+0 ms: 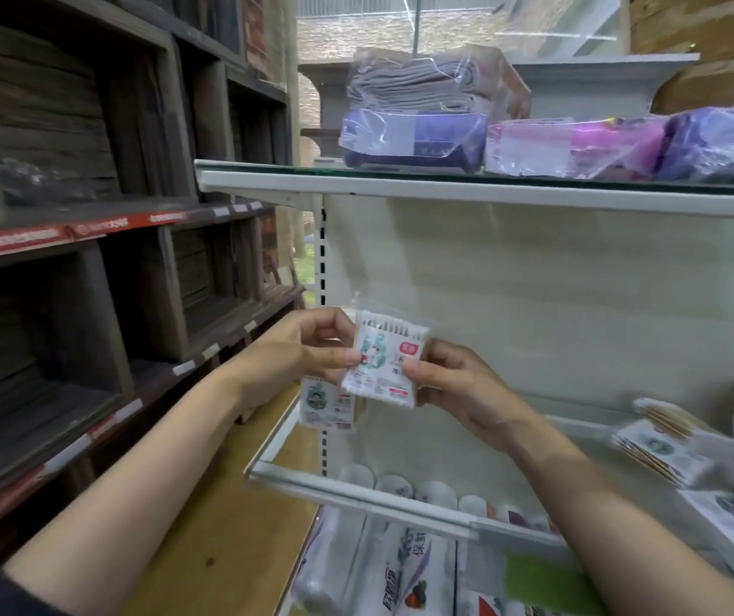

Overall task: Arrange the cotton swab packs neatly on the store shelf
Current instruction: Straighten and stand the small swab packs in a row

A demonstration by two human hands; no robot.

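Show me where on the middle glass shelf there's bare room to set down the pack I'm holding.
The glass shelf is bare from the standing pack at its left end, beneath the held pack in the left hand and right hand, across to the loose packs. The right end is crowded with those piled packs.

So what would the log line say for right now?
hands: left and right pinch cotton swab pack | place: above glass shelf | loose packs: right, untidy

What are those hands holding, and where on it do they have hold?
A cotton swab pack, held in front of the shelf: the left hand pinches its left edge, the right hand its lower right edge.
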